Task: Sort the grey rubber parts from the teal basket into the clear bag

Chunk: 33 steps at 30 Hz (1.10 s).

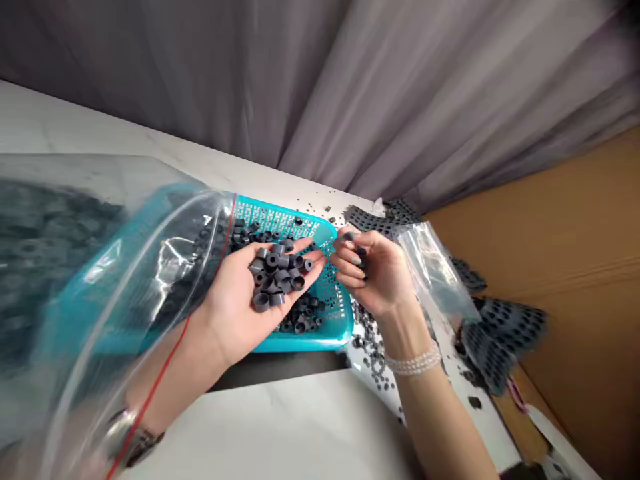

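Grey rings | heaped on left hand | right hand just beside

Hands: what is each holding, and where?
The left hand cups a pile of grey rings in its upturned palm; the right hand pinches a few more at its fingertips.

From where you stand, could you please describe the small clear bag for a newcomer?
Find the turquoise basket on the white table. The right hand is just right of it, and the small clear bag rises beside that hand. Unlike the big bag at left, it has no red line.
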{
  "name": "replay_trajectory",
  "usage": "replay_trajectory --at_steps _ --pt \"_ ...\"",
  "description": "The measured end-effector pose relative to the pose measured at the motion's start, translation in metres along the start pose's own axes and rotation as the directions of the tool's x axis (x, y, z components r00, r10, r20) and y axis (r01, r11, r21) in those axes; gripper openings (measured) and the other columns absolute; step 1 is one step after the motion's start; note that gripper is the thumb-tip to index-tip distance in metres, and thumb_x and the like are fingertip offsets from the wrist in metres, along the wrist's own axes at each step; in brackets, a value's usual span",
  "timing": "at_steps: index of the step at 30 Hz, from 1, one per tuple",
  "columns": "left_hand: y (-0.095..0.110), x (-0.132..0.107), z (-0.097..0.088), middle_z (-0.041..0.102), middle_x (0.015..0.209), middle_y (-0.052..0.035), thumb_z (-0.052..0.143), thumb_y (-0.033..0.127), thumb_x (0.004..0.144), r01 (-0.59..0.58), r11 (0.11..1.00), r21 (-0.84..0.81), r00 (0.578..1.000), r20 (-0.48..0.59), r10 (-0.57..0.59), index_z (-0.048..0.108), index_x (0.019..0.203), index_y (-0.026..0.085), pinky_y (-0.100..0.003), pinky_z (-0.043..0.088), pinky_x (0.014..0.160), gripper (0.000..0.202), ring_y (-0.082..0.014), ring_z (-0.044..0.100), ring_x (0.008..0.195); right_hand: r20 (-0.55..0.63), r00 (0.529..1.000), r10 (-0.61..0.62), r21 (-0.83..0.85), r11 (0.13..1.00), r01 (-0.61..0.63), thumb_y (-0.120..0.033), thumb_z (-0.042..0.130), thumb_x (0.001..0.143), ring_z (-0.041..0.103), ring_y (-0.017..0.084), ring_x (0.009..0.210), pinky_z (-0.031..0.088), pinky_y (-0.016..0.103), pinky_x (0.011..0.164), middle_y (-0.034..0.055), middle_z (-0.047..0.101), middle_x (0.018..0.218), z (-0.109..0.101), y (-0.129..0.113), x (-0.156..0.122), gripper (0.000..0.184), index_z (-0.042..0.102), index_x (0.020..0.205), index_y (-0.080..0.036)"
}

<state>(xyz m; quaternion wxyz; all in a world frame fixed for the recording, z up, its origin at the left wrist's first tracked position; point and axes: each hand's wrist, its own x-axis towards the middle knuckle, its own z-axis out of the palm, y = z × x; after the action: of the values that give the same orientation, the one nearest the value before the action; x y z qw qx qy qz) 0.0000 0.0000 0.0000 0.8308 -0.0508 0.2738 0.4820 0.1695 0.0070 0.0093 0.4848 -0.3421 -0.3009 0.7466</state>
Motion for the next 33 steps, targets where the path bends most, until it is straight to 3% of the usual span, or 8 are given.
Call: replay_trajectory --at_steps 8,12,16,19,22,29,31,33 --pt "0.000 0.001 -0.002 0.061 0.124 -0.0275 0.035 0.012 0.088 -0.019 1.000 0.006 1.000 0.011 0.019 0.039 0.138 -0.002 -0.045 0.060 0.082 0.052 -0.0384 0.060 0.114 -0.014 0.991 -0.134 -0.019 0.991 0.134 -0.031 0.044 0.076 0.027 0.004 0.037 0.014 0.018 0.033 -0.0029 0.044 0.055 0.001 0.006 0.001 0.023 0.042 0.057 -0.019" --pt "0.000 0.001 -0.001 0.066 0.115 -0.0253 0.035 0.012 0.088 -0.015 1.000 0.007 1.000 -0.003 0.015 0.048 0.128 0.000 -0.044 0.060 0.081 0.044 -0.0348 0.065 0.107 -0.074 0.989 -0.125 -0.248 0.963 0.103 -0.036 0.055 0.084 0.019 0.003 0.032 0.010 0.020 0.034 -0.0083 0.041 0.046 0.007 0.011 0.001 0.025 0.050 0.066 -0.020" --pt "0.001 0.003 -0.004 0.072 0.087 -0.0133 0.037 0.010 0.088 -0.038 0.999 0.023 0.998 -0.040 0.039 0.061 0.099 0.010 -0.035 0.062 0.075 0.026 -0.0219 0.072 0.081 -0.051 0.970 -0.239 -0.676 0.723 0.143 -0.035 0.066 0.083 0.025 0.004 0.040 0.016 0.022 0.038 -0.0061 0.052 0.054 0.018 0.020 -0.003 0.016 0.066 0.084 -0.020" --pt "0.001 0.004 -0.005 0.071 0.083 -0.0100 0.038 0.013 0.088 -0.026 0.998 0.058 0.998 -0.058 0.030 0.061 0.088 0.013 -0.032 0.062 0.069 0.022 -0.0197 0.071 0.078 -0.012 0.954 -0.299 -0.832 0.532 0.156 -0.033 0.069 0.081 0.032 0.006 0.049 0.025 0.023 0.046 -0.0037 0.053 0.060 0.024 0.023 -0.006 0.018 0.072 0.090 -0.018" --pt "0.001 0.004 -0.004 0.072 0.091 -0.0128 0.037 0.013 0.089 -0.009 0.998 0.066 0.999 -0.040 0.012 0.062 0.093 0.011 -0.032 0.062 0.068 0.025 -0.0211 0.071 0.082 -0.029 0.943 -0.333 -0.871 0.471 0.140 -0.031 0.067 0.082 0.033 0.007 0.052 0.026 0.025 0.049 -0.0033 0.049 0.056 0.024 0.024 -0.006 0.017 0.073 0.083 -0.016" --pt "0.000 0.004 -0.004 0.073 0.092 -0.0157 0.037 0.009 0.087 -0.019 0.999 0.044 1.000 -0.013 0.020 0.062 0.106 0.006 -0.037 0.061 0.077 0.031 -0.0241 0.071 0.087 -0.088 0.954 -0.288 -0.754 0.645 0.125 -0.033 0.065 0.083 0.023 0.005 0.043 0.016 0.024 0.042 -0.0061 0.043 0.051 0.018 0.022 -0.004 0.017 0.071 0.080 -0.018" --pt "0.000 0.003 -0.003 0.073 0.097 -0.0177 0.037 0.009 0.087 -0.014 1.000 0.026 1.000 -0.008 0.015 0.059 0.115 0.004 -0.038 0.060 0.082 0.036 -0.0261 0.071 0.093 -0.101 0.940 -0.325 -0.792 0.598 0.122 -0.037 0.065 0.083 0.024 0.005 0.044 0.016 0.025 0.042 -0.0061 0.042 0.052 0.015 0.014 -0.007 0.019 0.071 0.082 -0.018" --pt "0.000 0.001 -0.001 0.071 0.105 -0.0218 0.036 0.010 0.087 -0.008 1.000 0.022 1.000 -0.020 0.008 0.054 0.122 0.000 -0.041 0.060 0.083 0.041 -0.0305 0.068 0.100 -0.121 0.900 -0.419 -0.894 0.440 0.085 -0.039 0.064 0.083 0.026 0.006 0.045 0.018 0.025 0.044 -0.0059 0.040 0.051 0.008 0.001 -0.012 0.022 0.071 0.083 -0.019"
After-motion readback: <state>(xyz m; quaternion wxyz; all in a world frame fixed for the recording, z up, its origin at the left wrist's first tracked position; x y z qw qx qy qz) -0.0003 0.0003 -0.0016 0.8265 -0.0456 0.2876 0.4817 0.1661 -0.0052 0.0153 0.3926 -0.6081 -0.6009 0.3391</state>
